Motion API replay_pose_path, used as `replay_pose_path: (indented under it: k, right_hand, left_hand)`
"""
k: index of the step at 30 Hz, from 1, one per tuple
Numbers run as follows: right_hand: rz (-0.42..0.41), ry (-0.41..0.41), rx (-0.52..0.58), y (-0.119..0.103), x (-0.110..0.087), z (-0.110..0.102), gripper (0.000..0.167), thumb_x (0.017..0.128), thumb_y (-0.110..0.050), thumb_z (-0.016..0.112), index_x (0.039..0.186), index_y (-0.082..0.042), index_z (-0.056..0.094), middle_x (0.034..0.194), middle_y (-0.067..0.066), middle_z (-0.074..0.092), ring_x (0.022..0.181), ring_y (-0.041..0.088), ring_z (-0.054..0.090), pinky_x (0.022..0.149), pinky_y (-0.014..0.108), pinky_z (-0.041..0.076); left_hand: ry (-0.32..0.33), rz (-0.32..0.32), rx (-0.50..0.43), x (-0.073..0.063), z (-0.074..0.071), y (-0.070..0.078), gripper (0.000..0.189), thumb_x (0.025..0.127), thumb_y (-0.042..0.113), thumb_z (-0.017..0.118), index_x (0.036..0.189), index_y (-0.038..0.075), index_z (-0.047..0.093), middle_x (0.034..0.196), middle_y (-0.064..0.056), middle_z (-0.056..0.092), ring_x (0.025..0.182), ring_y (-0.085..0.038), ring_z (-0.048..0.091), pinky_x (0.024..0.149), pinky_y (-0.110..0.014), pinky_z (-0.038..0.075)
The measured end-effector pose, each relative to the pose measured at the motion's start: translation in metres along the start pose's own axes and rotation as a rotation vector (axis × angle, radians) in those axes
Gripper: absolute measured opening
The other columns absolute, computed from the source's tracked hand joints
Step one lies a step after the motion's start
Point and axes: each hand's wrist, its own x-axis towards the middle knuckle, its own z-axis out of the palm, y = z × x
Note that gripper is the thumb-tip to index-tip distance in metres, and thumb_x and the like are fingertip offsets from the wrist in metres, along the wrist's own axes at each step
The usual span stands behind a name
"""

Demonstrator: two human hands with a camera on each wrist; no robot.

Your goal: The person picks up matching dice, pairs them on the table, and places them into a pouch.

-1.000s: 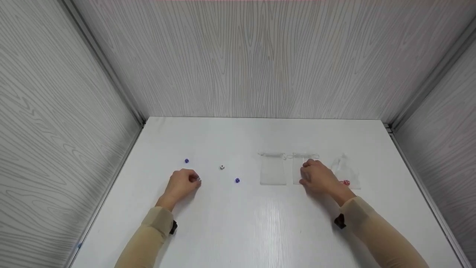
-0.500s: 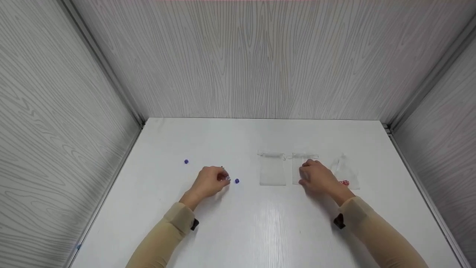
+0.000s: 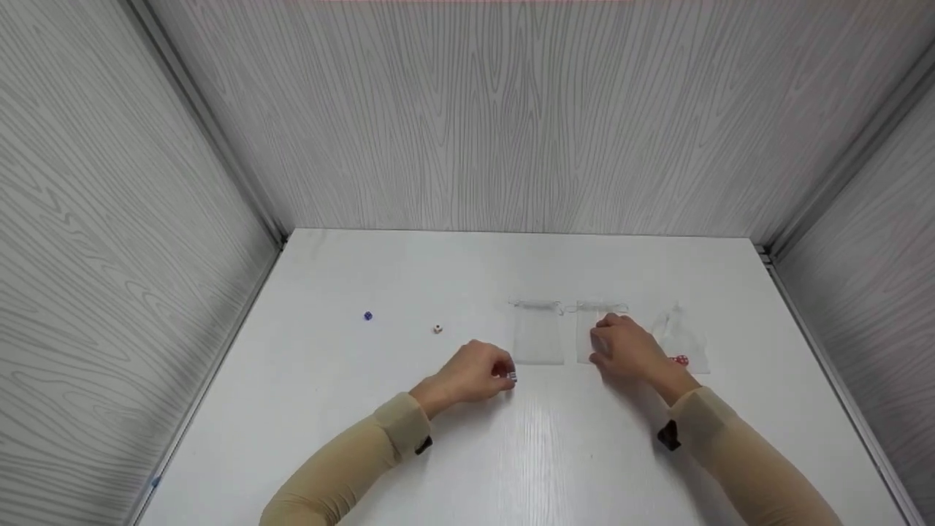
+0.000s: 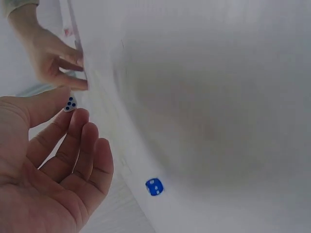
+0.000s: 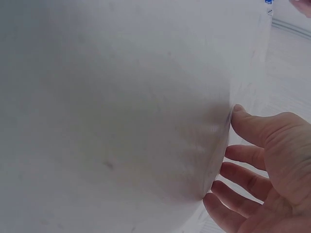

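My left hand [image 3: 471, 372] pinches a white die with blue pips [image 4: 70, 104] between thumb and forefinger, just short of an unfilled clear drawstring bag [image 3: 537, 334]. Beside that bag lies a second clear drawstring bag [image 3: 584, 340], where my right hand [image 3: 628, 347] rests its spread fingertips. In the right wrist view, the thumb [image 5: 247, 125] and other fingers press down along the film. A blue die [image 4: 154, 187] shows on the table in the left wrist view; the left hand hides that spot in the head view.
A third clear bag [image 3: 690, 340] holding red dice [image 3: 681, 360] lies to the right of my right hand. Farther left on the white table [image 3: 394, 277] sit another blue die [image 3: 368, 315] and a white die [image 3: 437, 329]. Wood-grain panels [image 3: 467, 117] enclose the table's back and sides.
My left hand has moved right across the table with the white die, past the loose white die and over the nearer blue die. The right hand has stayed on the bag.
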Motion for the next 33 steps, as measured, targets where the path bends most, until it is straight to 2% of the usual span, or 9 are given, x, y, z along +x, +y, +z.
replay_pose_path:
  k: [6,13,18,24,30,33]
  right_hand:
    - [-0.022,0.011,0.001,-0.001,0.000,0.001,0.045,0.101,-0.021,0.083,0.137,0.004,0.075,0.140,0.025,0.070,0.133,0.046,0.065,0.115,0.061,0.056]
    - [-0.023,0.009,-0.001,-0.001,-0.001,-0.002,0.044,0.101,-0.022,0.082,0.137,0.003,0.076,0.142,0.024,0.070,0.134,0.047,0.065,0.117,0.062,0.055]
    - [-0.036,0.038,0.008,0.001,-0.002,-0.002,0.043,0.100,-0.020,0.084,0.134,0.004,0.077,0.138,0.024,0.071,0.131,0.047,0.066,0.113,0.061,0.057]
    - [-0.032,0.034,-0.002,0.002,-0.002,-0.001,0.043,0.100,-0.021,0.084,0.135,0.003,0.077,0.138,0.023,0.070,0.131,0.046,0.066,0.112,0.061,0.058]
    - [-0.015,0.032,0.003,0.003,-0.002,0.000,0.043,0.100,-0.021,0.084,0.136,0.002,0.077,0.140,0.023,0.070,0.133,0.047,0.065,0.112,0.063,0.057]
    - [-0.010,0.031,0.004,0.002,-0.002,0.000,0.043,0.100,-0.021,0.083,0.136,0.003,0.077,0.140,0.024,0.070,0.133,0.047,0.065,0.113,0.063,0.057]
  left_hand:
    - [-0.071,0.033,0.026,0.007,0.020,0.010,0.015,0.103,0.022,0.081,0.115,0.015,0.086,0.105,0.002,0.083,0.088,-0.006,0.067,0.083,-0.024,0.057]
    - [-0.118,0.091,0.066,0.010,0.034,0.016,0.010,0.101,0.019,0.080,0.106,0.014,0.087,0.094,0.005,0.081,0.082,-0.005,0.061,0.077,-0.021,0.052]
    - [-0.121,0.100,0.090,0.011,0.038,0.020,0.010,0.102,0.021,0.078,0.103,0.014,0.086,0.089,0.007,0.077,0.079,-0.006,0.058,0.073,-0.022,0.048]
    - [-0.120,0.095,0.088,0.010,0.040,0.023,0.013,0.103,0.021,0.077,0.105,0.013,0.086,0.091,0.005,0.078,0.078,-0.006,0.058,0.072,-0.023,0.050]
    - [-0.122,0.075,0.059,0.008,0.041,0.023,0.014,0.101,0.023,0.078,0.108,0.014,0.086,0.091,0.006,0.076,0.079,-0.007,0.059,0.072,-0.023,0.051]
    - [-0.106,0.086,0.047,0.006,0.041,0.021,0.017,0.101,0.024,0.077,0.112,0.014,0.086,0.096,0.006,0.079,0.083,-0.006,0.061,0.077,-0.024,0.053]
